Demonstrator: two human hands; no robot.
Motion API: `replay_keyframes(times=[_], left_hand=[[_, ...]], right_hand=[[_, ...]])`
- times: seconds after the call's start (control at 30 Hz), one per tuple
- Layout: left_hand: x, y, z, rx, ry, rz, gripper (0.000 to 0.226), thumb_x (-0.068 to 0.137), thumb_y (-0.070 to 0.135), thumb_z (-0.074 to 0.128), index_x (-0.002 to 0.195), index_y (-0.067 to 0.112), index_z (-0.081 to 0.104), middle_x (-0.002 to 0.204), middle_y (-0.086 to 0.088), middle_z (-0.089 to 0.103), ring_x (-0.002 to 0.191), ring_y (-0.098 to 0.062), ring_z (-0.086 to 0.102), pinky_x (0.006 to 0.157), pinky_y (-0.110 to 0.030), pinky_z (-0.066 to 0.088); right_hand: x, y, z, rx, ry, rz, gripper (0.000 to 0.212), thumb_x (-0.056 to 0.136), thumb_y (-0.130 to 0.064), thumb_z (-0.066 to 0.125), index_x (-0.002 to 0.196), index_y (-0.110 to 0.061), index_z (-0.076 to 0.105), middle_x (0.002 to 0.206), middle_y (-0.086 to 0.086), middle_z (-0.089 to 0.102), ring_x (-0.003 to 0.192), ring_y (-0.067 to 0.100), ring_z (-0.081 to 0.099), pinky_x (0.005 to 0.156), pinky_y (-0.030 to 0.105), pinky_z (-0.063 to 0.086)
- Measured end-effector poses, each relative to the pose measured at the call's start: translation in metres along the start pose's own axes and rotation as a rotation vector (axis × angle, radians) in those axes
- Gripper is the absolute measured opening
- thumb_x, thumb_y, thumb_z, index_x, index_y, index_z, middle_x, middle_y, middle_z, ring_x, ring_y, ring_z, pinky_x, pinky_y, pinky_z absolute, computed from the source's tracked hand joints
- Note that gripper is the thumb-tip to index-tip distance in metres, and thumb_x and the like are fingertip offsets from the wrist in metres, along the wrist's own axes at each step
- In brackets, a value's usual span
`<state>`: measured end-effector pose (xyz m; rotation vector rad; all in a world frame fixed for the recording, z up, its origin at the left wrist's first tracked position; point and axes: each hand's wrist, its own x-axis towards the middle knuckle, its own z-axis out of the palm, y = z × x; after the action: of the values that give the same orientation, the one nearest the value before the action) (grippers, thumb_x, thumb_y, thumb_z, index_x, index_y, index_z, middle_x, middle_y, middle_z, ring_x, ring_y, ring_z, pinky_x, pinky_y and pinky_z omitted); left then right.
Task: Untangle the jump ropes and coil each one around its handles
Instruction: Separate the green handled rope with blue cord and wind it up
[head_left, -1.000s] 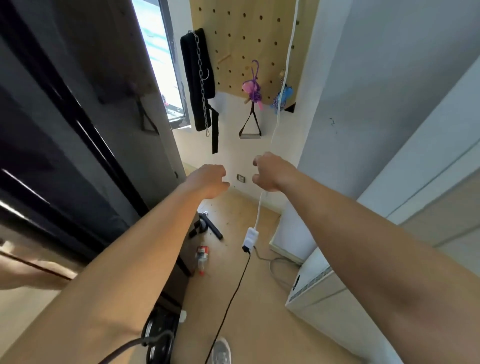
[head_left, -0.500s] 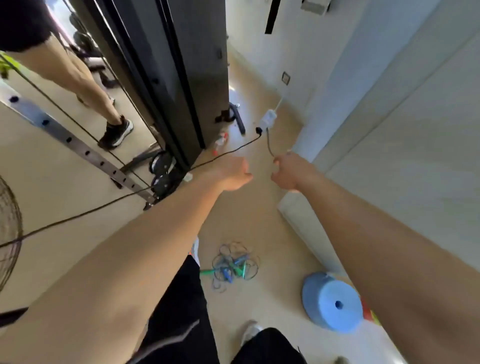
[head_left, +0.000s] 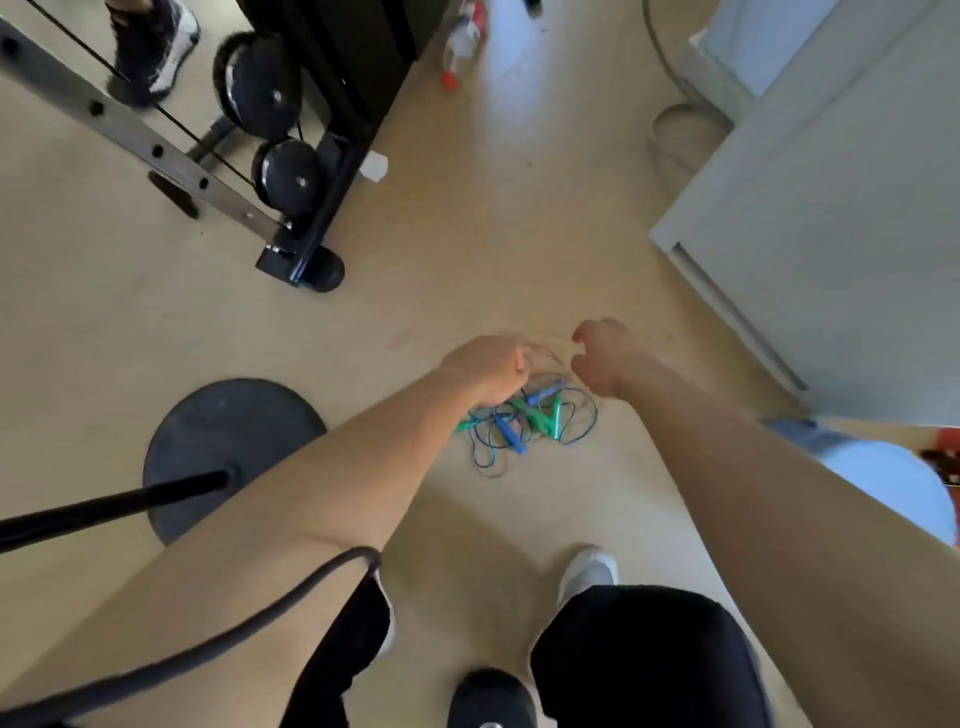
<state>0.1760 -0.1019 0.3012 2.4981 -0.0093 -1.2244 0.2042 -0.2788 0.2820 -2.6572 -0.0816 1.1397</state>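
A tangle of jump ropes (head_left: 524, 423) lies on the beige floor, thin blue and green cords looped around each other. Blue handles (head_left: 508, 432) and green handles (head_left: 543, 415) stick out of the pile. My left hand (head_left: 485, 366) hovers over the pile's upper left edge with its fingers curled in and nothing held. My right hand (head_left: 602, 358) hangs over the upper right edge, fingers also curled and empty. Both forearms reach down from the bottom corners and hide part of the pile's near-left side.
A black round stand base (head_left: 228, 447) with a pole sits at left. A black weight rack with plates (head_left: 291, 171) stands at the upper left, a white cabinet (head_left: 831, 208) at right, a light blue round object (head_left: 893, 483) beside it. My white shoe (head_left: 589, 571) is just below the ropes.
The view has swung down from the wall and pegboard to the floor. Both hands have dropped from in front of me to just above the rope tangle, still curled.
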Motion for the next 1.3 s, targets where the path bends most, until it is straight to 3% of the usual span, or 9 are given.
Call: replay_keyframes(times=[0.17,0.3,0.47,0.83,0.97,1.03,1.13,1.2,1.3], left_hand=[[0.112,-0.108,0.143,0.124,-0.03,-0.16,0.039,0.088,0.031,0.062,0.125,0.018,0.057,0.123,-0.006,0.057,0.115,-0.029,0.055,0.091,-0.04,0.051],[0.168,-0.17,0.212,0.205,0.056,-0.189,0.071,0.071,0.054,0.074,0.127,0.018,0.05,0.125,-0.007,0.046,0.122,-0.03,0.042,0.091,-0.043,0.049],[0.197,-0.197,0.241,0.265,0.094,-0.082,0.055,0.076,0.044,0.081,0.117,0.016,0.057,0.122,-0.01,0.05,0.113,-0.031,0.05,0.092,-0.043,0.049],[0.126,-0.154,0.144,0.324,-0.033,0.126,0.038,0.09,0.03,0.071,0.127,0.026,0.063,0.126,-0.003,0.065,0.113,-0.025,0.06,0.08,-0.026,0.039],[0.069,-0.127,0.095,0.26,0.072,0.17,0.026,0.091,0.028,0.068,0.117,0.029,0.062,0.113,0.004,0.066,0.094,-0.02,0.058,0.072,-0.025,0.037],[0.04,-0.119,0.077,0.11,0.123,0.195,0.025,0.089,0.019,0.069,0.112,0.026,0.063,0.102,0.006,0.067,0.084,-0.016,0.057,0.067,-0.025,0.038],[0.0,-0.114,0.057,-0.092,0.174,0.215,0.025,0.086,0.009,0.07,0.101,0.026,0.058,0.089,0.004,0.069,0.074,-0.016,0.058,0.064,-0.025,0.042],[-0.021,-0.114,0.045,-0.113,0.246,0.214,0.024,0.087,0.011,0.071,0.1,0.027,0.057,0.098,0.002,0.071,0.079,-0.017,0.058,0.069,-0.027,0.044],[-0.05,-0.117,0.023,-0.272,0.419,0.24,0.021,0.092,0.012,0.067,0.109,0.022,0.06,0.114,-0.002,0.07,0.092,-0.018,0.06,0.077,-0.028,0.043]], right_hand=[[0.108,0.025,0.152,-0.022,-0.076,0.018,0.042,0.091,-0.022,0.055,0.132,-0.015,0.054,0.134,0.017,0.049,0.123,0.037,0.051,0.101,0.045,0.047],[0.158,0.038,0.223,-0.048,-0.052,0.034,0.041,0.087,-0.026,0.052,0.127,-0.02,0.058,0.135,0.011,0.055,0.118,0.036,0.058,0.096,0.046,0.05],[0.18,0.035,0.244,0.03,0.157,0.008,0.029,0.089,-0.022,0.046,0.113,-0.024,0.062,0.12,0.009,0.06,0.105,0.035,0.06,0.089,0.046,0.052],[0.103,0.001,0.18,-0.076,-0.064,-0.028,0.038,0.096,-0.027,0.054,0.133,-0.019,0.059,0.138,0.009,0.057,0.128,0.029,0.052,0.104,0.032,0.039],[0.058,-0.033,0.15,-0.039,-0.043,-0.171,0.052,0.084,-0.022,0.061,0.135,-0.032,0.056,0.142,0.007,0.051,0.13,0.027,0.047,0.108,0.033,0.037],[0.038,-0.049,0.143,-0.026,-0.052,-0.249,0.054,0.074,-0.039,0.065,0.128,-0.043,0.06,0.141,0.001,0.048,0.13,0.026,0.047,0.111,0.037,0.036],[0.005,-0.065,0.14,0.087,0.015,-0.298,0.026,0.068,-0.055,0.054,0.087,-0.043,0.066,0.108,-0.004,0.064,0.106,0.022,0.061,0.097,0.04,0.048],[-0.013,-0.064,0.138,0.081,0.119,-0.282,0.022,0.085,-0.045,0.05,0.083,-0.026,0.062,0.091,0.001,0.065,0.091,0.026,0.062,0.084,0.037,0.052],[-0.042,-0.048,0.125,0.034,0.183,-0.234,0.023,0.095,-0.036,0.047,0.085,-0.019,0.059,0.094,0.008,0.065,0.092,0.031,0.062,0.077,0.034,0.049]])
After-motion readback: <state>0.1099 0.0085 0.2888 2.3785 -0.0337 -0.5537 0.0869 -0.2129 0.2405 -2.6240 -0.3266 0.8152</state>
